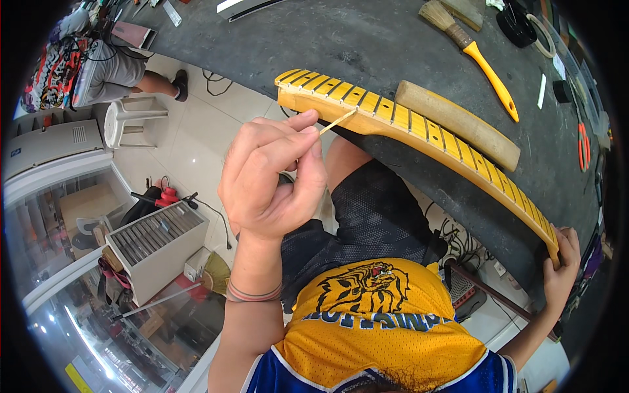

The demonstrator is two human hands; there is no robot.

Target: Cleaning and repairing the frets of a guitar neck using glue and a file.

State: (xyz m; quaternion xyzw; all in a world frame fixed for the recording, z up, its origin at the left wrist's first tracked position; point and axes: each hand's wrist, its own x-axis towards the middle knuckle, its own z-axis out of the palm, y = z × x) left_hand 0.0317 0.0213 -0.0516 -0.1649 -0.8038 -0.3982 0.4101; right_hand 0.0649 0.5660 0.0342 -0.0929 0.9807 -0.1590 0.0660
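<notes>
A yellow wooden guitar neck (419, 128) with dark fret lines lies along the edge of a dark workbench (367, 46). My left hand (272, 177) pinches a thin wooden stick (338, 121) between thumb and fingers, its tip touching the side edge of the neck near the wide end. My right hand (562, 262) grips the narrow end of the neck at the bench's edge. A rounded wooden block (458, 124) rests against the far side of the neck.
A brush with an orange handle (481, 59) lies on the bench, with red-handled pliers (583, 144) and dark round objects (521, 23) further right. Below the bench stand a white box of metal bars (157, 245), a white plastic stool (131, 118) and cables. Another person sits at the upper left (98, 65).
</notes>
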